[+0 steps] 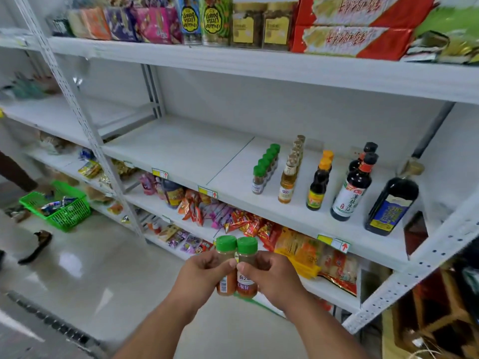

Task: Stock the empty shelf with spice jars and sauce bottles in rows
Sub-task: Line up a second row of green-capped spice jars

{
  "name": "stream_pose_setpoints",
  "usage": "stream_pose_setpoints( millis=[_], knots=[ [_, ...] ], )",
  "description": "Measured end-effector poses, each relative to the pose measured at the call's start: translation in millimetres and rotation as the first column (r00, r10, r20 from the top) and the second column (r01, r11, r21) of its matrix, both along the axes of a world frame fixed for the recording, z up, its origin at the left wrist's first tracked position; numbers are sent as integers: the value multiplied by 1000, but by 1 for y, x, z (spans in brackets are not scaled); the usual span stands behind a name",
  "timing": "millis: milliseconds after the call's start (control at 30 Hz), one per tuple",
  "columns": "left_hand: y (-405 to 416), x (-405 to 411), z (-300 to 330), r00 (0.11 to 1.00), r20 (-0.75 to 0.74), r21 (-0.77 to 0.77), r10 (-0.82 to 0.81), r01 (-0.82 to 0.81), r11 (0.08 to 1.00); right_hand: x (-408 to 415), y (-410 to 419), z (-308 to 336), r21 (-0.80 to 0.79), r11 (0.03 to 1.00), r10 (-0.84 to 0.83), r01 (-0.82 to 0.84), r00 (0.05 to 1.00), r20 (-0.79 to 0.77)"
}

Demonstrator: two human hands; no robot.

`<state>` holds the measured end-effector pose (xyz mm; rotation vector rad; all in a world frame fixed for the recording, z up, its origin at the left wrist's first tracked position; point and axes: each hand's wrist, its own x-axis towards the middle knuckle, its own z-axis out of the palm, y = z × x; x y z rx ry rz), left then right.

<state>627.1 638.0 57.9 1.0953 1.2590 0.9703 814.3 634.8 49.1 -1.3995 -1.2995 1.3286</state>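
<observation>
— How do the arms sit?
— Both forearms reach forward from the bottom of the view and angle inward, so the hands meet in the middle.
— And the left hand [201, 272]?
— Its fingers curl round a spice jar [226, 265].
— The right hand [272, 274]?
— It grips a second jar [246, 268], thumb in front. The thumbs nearly touch.

Two bare forearms enter from six o'clock, each ending in a bare hand: the left hand [201, 274] toward seven o'clock, the right hand [272, 277] toward five o'clock. No sleeves, rings or watches show.
</observation>
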Motion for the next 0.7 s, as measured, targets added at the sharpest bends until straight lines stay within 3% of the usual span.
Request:
stream_pose_setpoints(
  millis=[300, 467, 700],
  knots=[
    [135, -12, 16, 999, -38, 38, -8, 9, 999, -9, 129, 16, 50, 999, -17, 20, 998, -65],
    [187, -18, 22, 999, -41, 39, -8, 9, 999, -19, 186, 19, 63, 996, -67, 67, 998, -1],
    [276, -29, 11, 988, -77, 18, -136, 138, 990, -33, 254, 2, 18, 980, -200, 199, 979, 39]
  ],
)
